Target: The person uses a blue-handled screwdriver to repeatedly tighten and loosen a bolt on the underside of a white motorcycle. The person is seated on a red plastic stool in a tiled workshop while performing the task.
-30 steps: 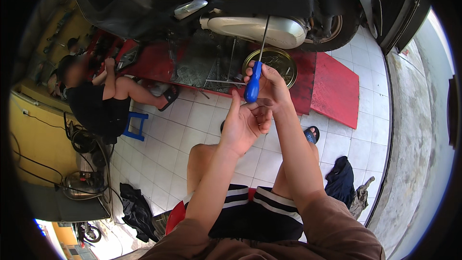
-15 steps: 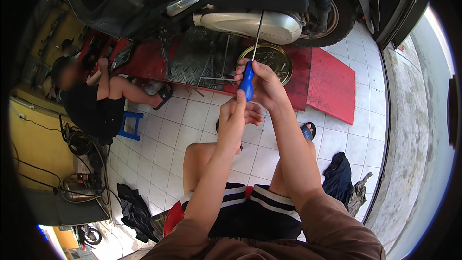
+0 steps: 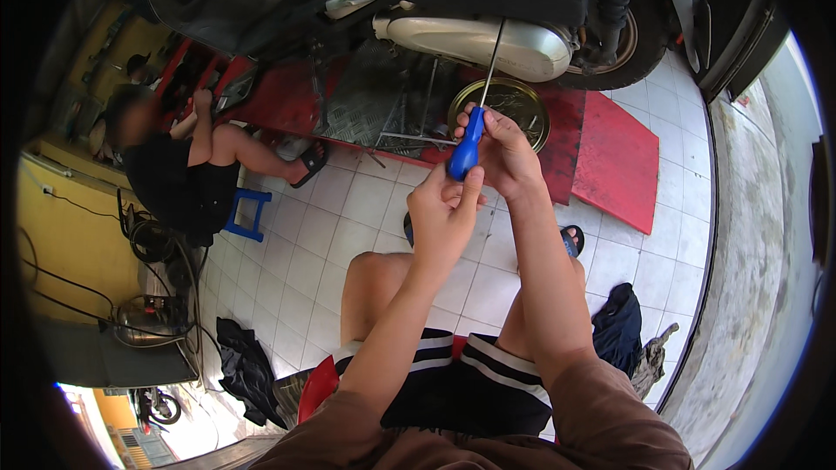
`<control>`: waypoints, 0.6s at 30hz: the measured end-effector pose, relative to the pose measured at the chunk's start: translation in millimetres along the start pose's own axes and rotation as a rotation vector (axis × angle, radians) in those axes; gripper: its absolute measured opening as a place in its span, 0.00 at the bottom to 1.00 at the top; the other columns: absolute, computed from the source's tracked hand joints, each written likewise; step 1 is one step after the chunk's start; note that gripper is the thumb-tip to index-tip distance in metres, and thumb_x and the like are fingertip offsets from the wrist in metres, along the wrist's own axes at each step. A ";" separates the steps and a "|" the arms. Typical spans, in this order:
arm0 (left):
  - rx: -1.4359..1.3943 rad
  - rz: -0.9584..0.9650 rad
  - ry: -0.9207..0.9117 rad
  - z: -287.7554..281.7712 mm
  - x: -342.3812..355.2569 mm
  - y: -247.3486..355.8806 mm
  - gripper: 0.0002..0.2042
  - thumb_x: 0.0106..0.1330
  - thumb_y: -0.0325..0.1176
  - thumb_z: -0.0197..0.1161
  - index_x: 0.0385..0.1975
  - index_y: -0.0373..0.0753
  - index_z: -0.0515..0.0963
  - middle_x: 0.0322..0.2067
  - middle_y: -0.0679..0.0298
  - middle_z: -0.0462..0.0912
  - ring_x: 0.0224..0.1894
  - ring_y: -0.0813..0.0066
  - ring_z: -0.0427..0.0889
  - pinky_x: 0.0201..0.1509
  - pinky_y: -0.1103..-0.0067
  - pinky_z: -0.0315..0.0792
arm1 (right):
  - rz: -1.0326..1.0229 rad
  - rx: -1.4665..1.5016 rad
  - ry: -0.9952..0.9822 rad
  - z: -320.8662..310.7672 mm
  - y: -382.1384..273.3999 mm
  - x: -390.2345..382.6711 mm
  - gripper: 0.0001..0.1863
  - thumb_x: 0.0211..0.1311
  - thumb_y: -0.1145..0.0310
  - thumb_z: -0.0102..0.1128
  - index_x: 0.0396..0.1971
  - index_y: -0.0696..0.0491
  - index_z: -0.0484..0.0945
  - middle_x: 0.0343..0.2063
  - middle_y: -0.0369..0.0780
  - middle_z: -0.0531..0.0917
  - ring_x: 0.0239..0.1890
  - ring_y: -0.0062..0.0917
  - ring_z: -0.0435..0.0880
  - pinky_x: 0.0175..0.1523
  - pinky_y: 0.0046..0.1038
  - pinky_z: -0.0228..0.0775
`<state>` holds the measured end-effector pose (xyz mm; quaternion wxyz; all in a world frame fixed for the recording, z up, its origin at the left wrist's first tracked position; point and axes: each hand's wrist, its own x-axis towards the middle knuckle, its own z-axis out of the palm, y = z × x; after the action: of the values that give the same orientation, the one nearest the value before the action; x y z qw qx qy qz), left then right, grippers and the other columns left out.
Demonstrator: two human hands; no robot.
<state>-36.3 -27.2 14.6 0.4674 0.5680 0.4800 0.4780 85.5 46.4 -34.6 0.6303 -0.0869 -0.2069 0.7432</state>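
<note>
Near the front edge of the platform, you are holding the screwdriver, right hand gripping its handle, left hand pinching its end, and risking a drop onto the floor should both grips loosen.

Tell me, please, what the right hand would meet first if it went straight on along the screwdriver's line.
Probably the silver cover: the screwdriver in the right hand points up the picture, its tip showing against the cover's upper edge. Depth is unclear, so I cannot tell whether they touch.
</note>
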 end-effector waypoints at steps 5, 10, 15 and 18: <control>-1.142 -0.670 -0.338 -7.2 0.2 4.9 0.27 0.72 0.56 0.47 0.43 0.30 0.73 0.28 0.60 0.78 0.26 0.75 0.75 0.30 0.82 0.71 | 0.000 0.150 -0.154 -2.2 1.2 1.9 0.17 0.66 0.67 0.56 0.50 0.60 0.69 0.42 0.42 0.76 0.44 0.28 0.79 0.48 0.29 0.77; -0.539 -0.398 -0.211 -17.3 5.6 0.1 0.15 0.70 0.41 0.57 0.38 0.33 0.74 0.27 0.63 0.80 0.26 0.77 0.78 0.28 0.81 0.71 | 0.050 -0.093 0.021 1.0 -4.8 -3.3 0.16 0.67 0.70 0.51 0.50 0.63 0.69 0.41 0.47 0.81 0.42 0.32 0.83 0.47 0.29 0.79; 0.574 0.221 0.174 -14.8 10.2 -4.3 0.09 0.62 0.27 0.64 0.37 0.29 0.73 0.22 0.52 0.80 0.22 0.64 0.83 0.24 0.71 0.73 | 0.064 -0.197 0.182 5.1 -2.4 -4.3 0.11 0.67 0.70 0.55 0.43 0.61 0.74 0.34 0.43 0.83 0.37 0.28 0.85 0.45 0.28 0.80; 0.572 0.284 0.202 -13.0 10.4 -4.2 0.11 0.60 0.26 0.64 0.40 0.29 0.75 0.25 0.49 0.81 0.24 0.60 0.83 0.25 0.71 0.73 | 0.064 -0.168 0.076 -3.1 0.8 -0.1 0.09 0.62 0.69 0.62 0.37 0.58 0.77 0.30 0.37 0.82 0.31 0.21 0.82 0.41 0.24 0.77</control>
<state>-48.7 -15.5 12.8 0.1679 0.6872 0.5548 0.4379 86.0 46.8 -37.6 0.6042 -0.1738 -0.2416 0.7392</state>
